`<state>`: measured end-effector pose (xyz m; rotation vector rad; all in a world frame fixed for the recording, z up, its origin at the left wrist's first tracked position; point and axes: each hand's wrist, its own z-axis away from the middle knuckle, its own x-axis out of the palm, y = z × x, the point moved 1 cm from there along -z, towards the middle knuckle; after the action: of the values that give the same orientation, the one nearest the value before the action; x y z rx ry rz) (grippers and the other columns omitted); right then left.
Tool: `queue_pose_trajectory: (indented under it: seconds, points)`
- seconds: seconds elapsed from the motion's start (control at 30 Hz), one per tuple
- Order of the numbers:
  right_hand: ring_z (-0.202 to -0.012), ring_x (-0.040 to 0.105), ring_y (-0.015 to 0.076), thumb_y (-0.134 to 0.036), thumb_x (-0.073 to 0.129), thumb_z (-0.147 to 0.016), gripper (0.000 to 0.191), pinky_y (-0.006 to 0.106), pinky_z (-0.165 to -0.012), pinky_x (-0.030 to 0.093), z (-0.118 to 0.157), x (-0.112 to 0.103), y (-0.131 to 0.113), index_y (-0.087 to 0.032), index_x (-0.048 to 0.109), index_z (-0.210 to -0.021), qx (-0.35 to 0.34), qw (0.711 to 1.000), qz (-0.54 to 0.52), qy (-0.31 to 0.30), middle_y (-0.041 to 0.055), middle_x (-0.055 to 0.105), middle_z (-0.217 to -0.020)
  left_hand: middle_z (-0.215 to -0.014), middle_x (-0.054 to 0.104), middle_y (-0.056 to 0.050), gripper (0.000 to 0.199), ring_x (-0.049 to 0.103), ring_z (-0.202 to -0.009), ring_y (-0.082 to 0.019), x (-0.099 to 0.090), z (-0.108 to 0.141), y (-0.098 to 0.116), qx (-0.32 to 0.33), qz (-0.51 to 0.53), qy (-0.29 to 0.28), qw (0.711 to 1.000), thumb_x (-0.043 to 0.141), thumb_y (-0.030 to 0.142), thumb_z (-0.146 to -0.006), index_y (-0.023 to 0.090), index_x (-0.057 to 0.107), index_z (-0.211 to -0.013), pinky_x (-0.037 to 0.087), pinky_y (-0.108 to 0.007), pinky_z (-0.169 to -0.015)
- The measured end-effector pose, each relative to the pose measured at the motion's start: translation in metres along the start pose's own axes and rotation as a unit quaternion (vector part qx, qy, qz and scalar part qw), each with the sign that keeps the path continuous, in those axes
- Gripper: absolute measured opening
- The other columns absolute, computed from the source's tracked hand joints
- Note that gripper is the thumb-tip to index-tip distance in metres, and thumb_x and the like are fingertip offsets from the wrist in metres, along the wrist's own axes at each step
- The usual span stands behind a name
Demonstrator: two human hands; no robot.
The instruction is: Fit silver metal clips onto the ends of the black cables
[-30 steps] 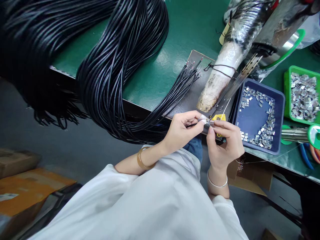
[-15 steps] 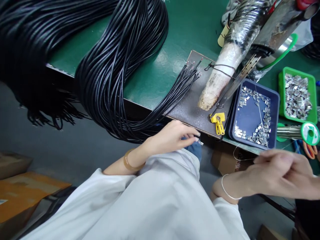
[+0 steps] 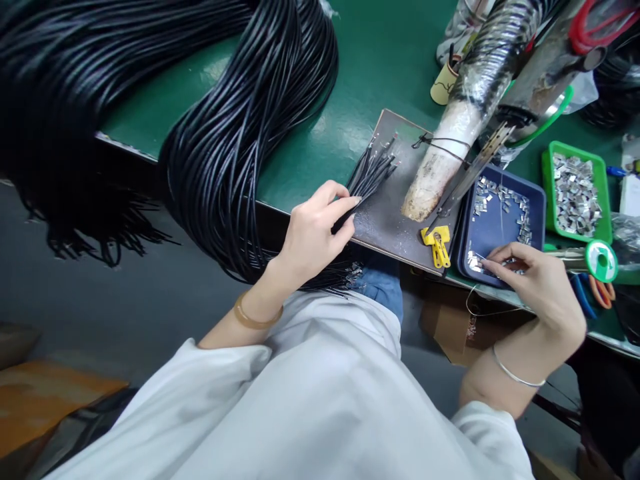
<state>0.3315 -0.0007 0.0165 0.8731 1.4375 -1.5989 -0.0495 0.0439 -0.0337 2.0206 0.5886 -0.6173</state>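
Note:
My left hand [image 3: 320, 230] reaches over the table's front edge, thumb and fingers closing on black cable [image 3: 370, 175] near the loose ends of the bundle. How many strands it grips is hidden. Below that wrist, several cable ends with small silver metal tips [image 3: 354, 273] hang at my lap. On the right, my right hand [image 3: 535, 280] is over the front of the blue tray [image 3: 537, 200]. Its thumb and forefinger pinch what looks like thin solder wire [image 3: 478, 256], just above small metal pieces [image 3: 473, 263]. Its other fingers are curled.
Thick coils of black cable [image 3: 250, 127] drape over the green table [image 3: 373, 60]. On a dark board [image 3: 380, 223] sit a wrapped white duct [image 3: 427, 180], a soldering iron [image 3: 463, 177] and a yellow clip [image 3: 437, 245]. Rightward are a green bin [image 3: 606, 200], a solder spool [image 3: 601, 261] and orange-handled pliers [image 3: 600, 293].
My left hand has moved from the lap, where it held a metal-tipped cable end, up to the loose cable ends. My right hand has swung left over the blue tray and pinched.

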Motion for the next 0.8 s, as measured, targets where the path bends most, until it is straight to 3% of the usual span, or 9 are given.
queue_pose_trajectory:
  seconds: [0.07, 0.13, 0.27, 0.37, 0.47, 0.6, 0.67, 0.73, 0.8]
  points:
    - [-0.072, 0.063, 0.0148, -0.057, 0.073, -0.08, 0.036, 0.029, -0.068, 0.044, -0.004, -0.002, 0.003, -0.022, 0.066, -0.076, 0.004, 1.0, 0.009, -0.029, 0.0032, 0.072, -0.083, -0.092, 0.067, -0.005, 0.022, 0.057, -0.069, -0.012, -0.004, 0.007, -0.002, -0.032, 0.076, 0.033, 0.996, 0.062, 0.014, -0.086, 0.015, 0.075, -0.104, 0.05, -0.026, -0.066]
    - [-0.069, 0.061, 0.014, -0.056, 0.072, -0.079, 0.034, 0.029, -0.068, 0.044, -0.006, -0.001, 0.003, -0.022, 0.064, -0.076, 0.014, 1.0, 0.02, -0.01, 0.001, 0.071, -0.081, -0.087, 0.067, -0.003, 0.018, 0.056, -0.065, -0.01, -0.004, 0.012, -0.006, -0.099, 0.16, 0.073, 0.979, 0.066, 0.019, -0.086, 0.016, 0.076, -0.1, 0.048, -0.022, -0.059]
    - [-0.064, 0.06, 0.0132, -0.042, 0.068, -0.079, 0.02, 0.028, -0.068, 0.044, -0.006, 0.009, -0.003, -0.023, 0.061, -0.075, 0.039, 0.991, 0.065, 0.111, -0.0028, 0.068, -0.075, -0.098, 0.071, -0.004, 0.019, 0.067, -0.081, -0.013, -0.002, 0.013, -0.013, -0.225, 0.309, 0.197, 0.903, 0.068, 0.032, -0.089, 0.019, 0.07, -0.102, 0.056, -0.021, -0.065]
    - [-0.062, 0.06, 0.0136, -0.036, 0.066, -0.08, 0.015, 0.028, -0.068, 0.043, -0.004, 0.018, -0.008, -0.023, 0.061, -0.075, 0.032, 0.984, 0.1, 0.144, -0.0031, 0.067, -0.075, -0.081, 0.067, 0.0, 0.016, 0.064, -0.068, -0.01, -0.003, 0.009, -0.017, -0.269, 0.387, 0.253, 0.845, 0.066, 0.037, -0.091, 0.024, 0.06, -0.098, 0.055, -0.02, -0.059]
    - [-0.063, 0.06, 0.0145, -0.035, 0.065, -0.082, 0.013, 0.029, -0.07, 0.043, -0.003, 0.023, -0.006, -0.024, 0.06, -0.077, 0.016, 0.98, 0.122, 0.158, -0.0023, 0.067, -0.076, -0.061, 0.055, 0.006, 0.021, 0.045, -0.042, -0.006, -0.007, 0.005, -0.017, -0.289, 0.44, 0.187, 0.829, 0.07, 0.036, -0.088, 0.024, 0.054, -0.093, 0.039, -0.018, -0.04]
    - [-0.062, 0.06, 0.0142, -0.029, 0.07, -0.078, 0.011, 0.03, -0.069, 0.044, -0.003, 0.024, -0.005, -0.023, 0.061, -0.075, 0.005, 0.976, 0.112, 0.184, -0.0005, 0.067, -0.075, -0.068, 0.059, 0.006, 0.029, 0.035, -0.038, -0.003, -0.015, 0.002, 0.0, -0.258, 0.511, 0.11, 0.813, 0.078, 0.038, -0.08, 0.023, 0.055, -0.092, 0.027, -0.019, -0.035]
    - [-0.061, 0.059, 0.0137, -0.024, 0.073, -0.075, 0.012, 0.03, -0.066, 0.045, -0.002, 0.024, -0.012, -0.022, 0.062, -0.074, -0.009, 0.968, 0.084, 0.235, 0.0008, 0.068, -0.074, -0.064, 0.059, 0.005, 0.031, 0.038, -0.038, -0.004, -0.015, 0.0, 0.017, -0.232, 0.567, -0.05, 0.789, 0.08, 0.041, -0.077, 0.022, 0.06, -0.092, 0.029, -0.02, -0.036]
    - [-0.064, 0.06, 0.0144, -0.021, 0.074, -0.075, 0.012, 0.03, -0.064, 0.048, 0.001, 0.024, -0.028, -0.021, 0.062, -0.074, -0.028, 0.95, 0.024, 0.31, 0.0023, 0.068, -0.075, -0.056, 0.055, 0.004, 0.031, 0.042, -0.04, -0.007, -0.008, -0.001, 0.037, -0.217, 0.599, -0.249, 0.73, 0.08, 0.041, -0.078, 0.019, 0.065, -0.094, 0.034, -0.022, -0.038]
    - [-0.062, 0.062, 0.0147, -0.021, 0.076, -0.074, 0.015, 0.029, -0.057, 0.049, 0.008, 0.028, -0.05, -0.02, 0.061, -0.074, -0.044, 0.927, -0.082, 0.362, 0.0023, 0.066, -0.075, -0.057, 0.056, 0.003, 0.029, 0.044, -0.042, -0.007, 0.005, -0.001, 0.055, -0.224, 0.6, -0.355, 0.681, 0.076, 0.038, -0.081, 0.016, 0.065, -0.097, 0.037, -0.021, -0.041]
